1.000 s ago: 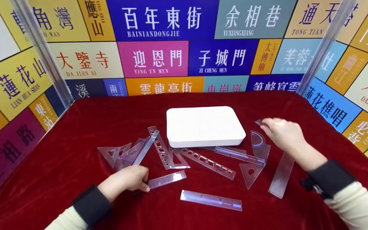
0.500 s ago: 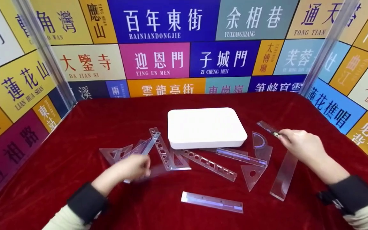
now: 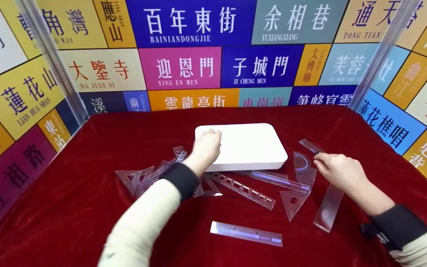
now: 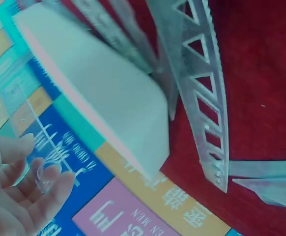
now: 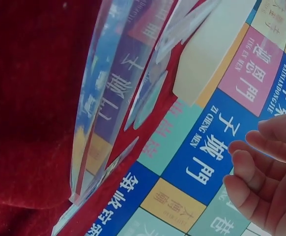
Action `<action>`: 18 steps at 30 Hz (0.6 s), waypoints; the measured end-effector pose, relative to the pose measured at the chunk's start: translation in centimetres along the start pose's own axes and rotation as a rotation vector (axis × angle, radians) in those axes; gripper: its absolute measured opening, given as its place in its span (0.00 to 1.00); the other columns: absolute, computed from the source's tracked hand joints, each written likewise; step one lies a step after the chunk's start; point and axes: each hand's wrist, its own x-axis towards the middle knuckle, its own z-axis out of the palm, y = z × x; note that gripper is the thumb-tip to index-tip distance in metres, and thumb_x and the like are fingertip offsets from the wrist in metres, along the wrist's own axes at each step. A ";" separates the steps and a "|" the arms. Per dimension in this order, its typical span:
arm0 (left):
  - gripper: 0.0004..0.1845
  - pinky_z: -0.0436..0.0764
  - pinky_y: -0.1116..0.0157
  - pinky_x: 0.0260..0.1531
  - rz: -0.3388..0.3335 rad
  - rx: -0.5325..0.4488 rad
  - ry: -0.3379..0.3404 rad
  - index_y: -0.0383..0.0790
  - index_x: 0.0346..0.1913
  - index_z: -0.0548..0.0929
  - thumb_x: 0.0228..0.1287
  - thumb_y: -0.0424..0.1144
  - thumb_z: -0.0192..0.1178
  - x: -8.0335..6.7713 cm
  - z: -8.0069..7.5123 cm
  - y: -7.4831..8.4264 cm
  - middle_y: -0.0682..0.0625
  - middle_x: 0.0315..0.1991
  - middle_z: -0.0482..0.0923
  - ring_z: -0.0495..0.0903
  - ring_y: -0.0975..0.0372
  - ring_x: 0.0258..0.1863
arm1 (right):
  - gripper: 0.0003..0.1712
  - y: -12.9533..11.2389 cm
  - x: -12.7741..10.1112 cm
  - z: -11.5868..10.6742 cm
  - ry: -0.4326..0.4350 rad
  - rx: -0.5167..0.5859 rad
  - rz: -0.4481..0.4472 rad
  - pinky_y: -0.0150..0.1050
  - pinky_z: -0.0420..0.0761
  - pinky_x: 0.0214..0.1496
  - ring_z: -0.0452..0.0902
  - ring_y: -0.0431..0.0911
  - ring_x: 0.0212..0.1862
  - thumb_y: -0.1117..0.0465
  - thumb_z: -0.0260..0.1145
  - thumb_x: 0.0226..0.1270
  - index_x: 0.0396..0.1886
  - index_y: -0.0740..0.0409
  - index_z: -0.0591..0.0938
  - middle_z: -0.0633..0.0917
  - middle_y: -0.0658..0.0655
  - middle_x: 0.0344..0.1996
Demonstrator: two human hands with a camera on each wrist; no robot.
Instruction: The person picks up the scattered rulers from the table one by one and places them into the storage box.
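While the head view shows the left hand (image 3: 207,148) reaching over the near-left corner of the white box (image 3: 247,144), only the left wrist view shows what it carries: a clear ruler (image 4: 32,147) lying against loosely curled fingers. The right hand (image 3: 337,170) rests palm down on the tabletop (image 3: 69,207), its fingertips on a small clear ruler (image 3: 310,145) beside the protractor (image 3: 301,162); the right wrist view shows its fingers relaxed, gripping nothing. The box is closed, lid on. More clear rulers and set squares lie scattered before it.
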 end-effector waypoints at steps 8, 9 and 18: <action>0.09 0.75 0.60 0.30 0.022 0.044 -0.128 0.35 0.35 0.74 0.49 0.26 0.50 0.9 3.1 0.3 0.41 0.34 0.72 0.73 0.52 0.34 | 0.07 -0.2 -0.3 0.6 -0.023 0.006 -0.018 0.47 0.70 0.15 0.73 0.52 0.19 0.61 0.61 0.47 0.28 0.58 0.80 0.81 0.58 0.21; 0.09 0.75 0.60 0.31 0.022 0.041 -0.150 0.35 0.35 0.74 0.49 0.25 0.50 0.9 3.2 0.1 0.41 0.34 0.72 0.74 0.52 0.35 | 0.07 -0.2 -0.3 0.7 -0.024 0.008 -0.017 0.47 0.70 0.16 0.73 0.52 0.19 0.61 0.61 0.47 0.28 0.58 0.80 0.81 0.58 0.21; 0.09 0.74 0.60 0.31 0.144 -0.011 -0.193 0.34 0.32 0.74 0.46 0.23 0.49 0.4 3.2 -1.4 0.41 0.31 0.74 0.75 0.52 0.32 | 0.07 -0.1 -0.5 0.8 -0.041 0.007 -0.001 0.49 0.70 0.18 0.74 0.53 0.21 0.62 0.60 0.47 0.29 0.57 0.79 0.81 0.57 0.22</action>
